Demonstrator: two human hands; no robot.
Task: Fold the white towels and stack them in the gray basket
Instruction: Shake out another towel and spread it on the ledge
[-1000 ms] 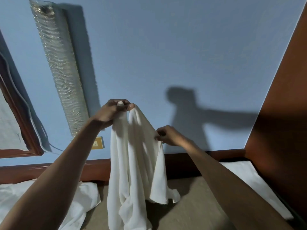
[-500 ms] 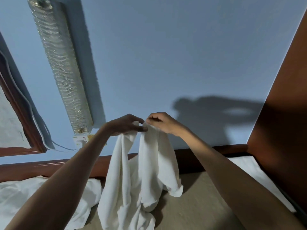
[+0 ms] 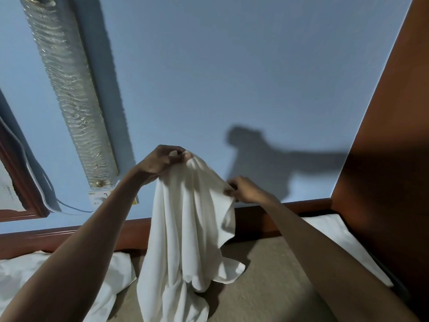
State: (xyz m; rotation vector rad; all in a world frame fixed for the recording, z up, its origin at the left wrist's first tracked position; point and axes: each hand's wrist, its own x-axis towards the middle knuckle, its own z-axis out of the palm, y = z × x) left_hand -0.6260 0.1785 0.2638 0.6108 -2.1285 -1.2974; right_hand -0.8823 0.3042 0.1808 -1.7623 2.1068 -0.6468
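A white towel (image 3: 188, 228) hangs in loose folds in front of the blue wall, its lower end reaching the beige bed surface (image 3: 267, 287). My left hand (image 3: 162, 162) pinches the towel's top edge at its highest point. My right hand (image 3: 243, 189) pinches the same edge lower and further right, so the cloth slopes down between the two hands. No gray basket is in view.
More crumpled white cloth (image 3: 69, 275) lies at the lower left on the bed. A white pillow (image 3: 343, 245) sits at the right beside a brown wooden panel (image 3: 394, 159). A wooden headboard rail (image 3: 69, 235) runs along the wall, under a long glass wall lamp (image 3: 69, 94).
The hands were pinching the towel close together half a second ago. Now the left hand has risen and the right hand has slid down and right along the edge, spreading the cloth.
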